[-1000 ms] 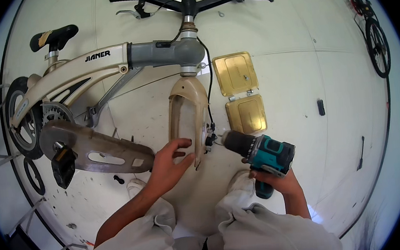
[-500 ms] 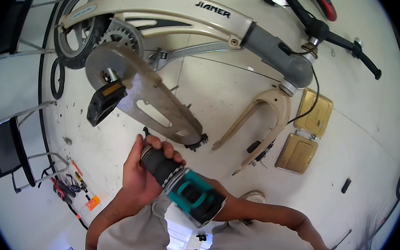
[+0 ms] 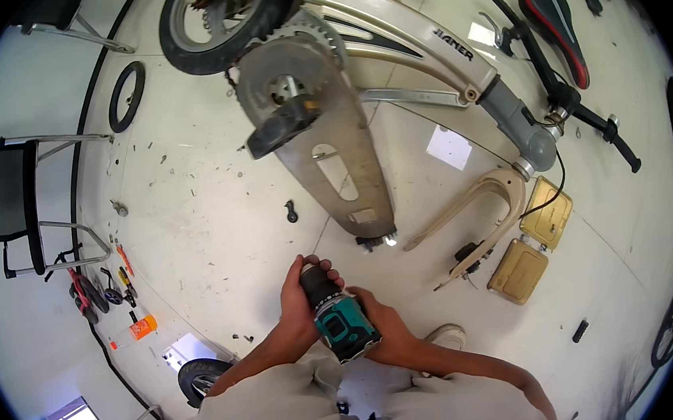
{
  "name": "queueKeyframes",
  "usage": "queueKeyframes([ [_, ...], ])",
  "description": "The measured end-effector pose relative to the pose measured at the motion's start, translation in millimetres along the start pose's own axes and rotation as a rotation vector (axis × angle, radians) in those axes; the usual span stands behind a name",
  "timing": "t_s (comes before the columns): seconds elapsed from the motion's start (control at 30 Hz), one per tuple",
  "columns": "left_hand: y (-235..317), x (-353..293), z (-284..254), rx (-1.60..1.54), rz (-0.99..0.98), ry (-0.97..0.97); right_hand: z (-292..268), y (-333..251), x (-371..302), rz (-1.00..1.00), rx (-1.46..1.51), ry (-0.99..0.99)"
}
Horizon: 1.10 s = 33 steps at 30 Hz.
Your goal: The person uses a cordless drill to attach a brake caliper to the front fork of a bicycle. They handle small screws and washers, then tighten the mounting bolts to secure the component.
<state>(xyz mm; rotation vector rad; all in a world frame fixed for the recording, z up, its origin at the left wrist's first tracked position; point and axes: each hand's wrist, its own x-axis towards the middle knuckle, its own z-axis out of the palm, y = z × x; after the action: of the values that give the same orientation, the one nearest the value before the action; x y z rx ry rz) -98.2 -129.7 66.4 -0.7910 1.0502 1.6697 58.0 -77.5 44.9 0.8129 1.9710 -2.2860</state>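
A teal and black cordless drill [image 3: 345, 326] is held over my lap, its black chuck tilted up and slightly left. My left hand [image 3: 294, 298] is wrapped round the chuck, fingers curled over its front end. My right hand [image 3: 387, 327] is closed on the drill from the right; its grip underneath is mostly hidden. Ahead lies a beige bicycle frame [image 3: 408, 24] with a grey-brown chain guard [image 3: 346, 141], a black pedal [image 3: 285, 125] and a fork [image 3: 503, 187]. Between the drill and the guard, a small black part [image 3: 292, 211] lies on the floor.
Two gold pedals [image 3: 518, 272] lie right of the fork. A saddle [image 3: 554, 27] and handlebar [image 3: 549, 83] are at the far right. A chair [image 3: 3, 195], a tyre [image 3: 126, 96], hand tools [image 3: 84, 296] and an orange-capped bottle [image 3: 135, 331] are at left.
The view has shifted, so the floor things stand farther right. The drill has turned more upright, with both hands still round it. The small black part now shows clear of the fingers.
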Motion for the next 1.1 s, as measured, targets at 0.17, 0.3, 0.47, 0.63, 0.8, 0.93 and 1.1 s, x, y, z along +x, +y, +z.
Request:
queueKeyframes([
  [0.17,6.8,12.7,-21.9,-0.007,0.001,-0.093,19.2,28.3,3.4,-0.210,-0.311,0.053],
  [0.3,-5.3,27.4,-38.9,-0.002,-0.142,-0.119,16.8,8.2,-12.8,-0.049,-0.430,0.083],
  [0.47,-21.3,37.8,-50.4,-0.156,-0.350,-0.133,28.9,23.0,-29.3,0.070,-0.219,0.161],
  [0.63,-49.0,38.7,-46.5,-0.127,-0.462,-0.173,29.7,15.3,-48.1,0.166,-0.462,0.289],
  [0.8,-48.0,32.6,-62.5,0.019,-0.402,-0.332,28.1,3.1,-53.2,0.177,-0.721,0.239],
  [0.93,-38.8,26.4,-51.5,0.023,-0.411,-0.350,31.6,10.0,-49.6,0.138,-0.725,0.296],
  [1.1,-26.4,29.1,-59.9,-0.050,-0.437,-0.452,30.2,5.5,-39.6,0.113,-0.907,0.219],
])
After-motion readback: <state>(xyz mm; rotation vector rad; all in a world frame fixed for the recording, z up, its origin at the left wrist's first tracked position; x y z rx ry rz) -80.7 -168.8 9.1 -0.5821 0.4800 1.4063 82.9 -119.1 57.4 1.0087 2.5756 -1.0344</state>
